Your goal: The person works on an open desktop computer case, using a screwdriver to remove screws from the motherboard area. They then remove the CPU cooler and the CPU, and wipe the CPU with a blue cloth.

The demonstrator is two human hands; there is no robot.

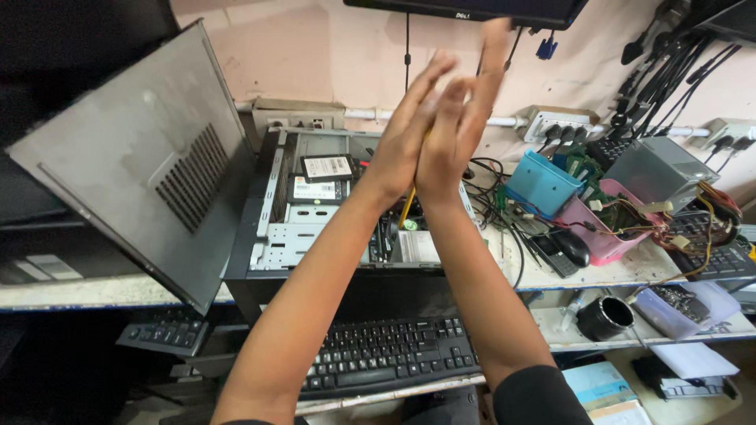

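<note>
black keyboard (386, 354) low in frame; above it the open computer case (315, 212), side panel (134, 165) already off at left. mid-frame, left hand (405, 134) and right hand (465, 118) press flat together around a yellow screwdriver (406, 206); work inside looks unfinished.

Yellow-handled tool (407, 206) mostly hidden between the pressed palms of the hands; only a short length shows below the wrists, tip can't be told. Left hand (398, 149) and right hand (461, 130) slightly motion-blurred at the fingertips. Forearms block the middle of the open computer case (315, 212). Monitor (472, 9) cut off by top edge. Keyboard (386, 354) partly covered by arms. Contents of clear box (681, 303) too small to tell.
</note>
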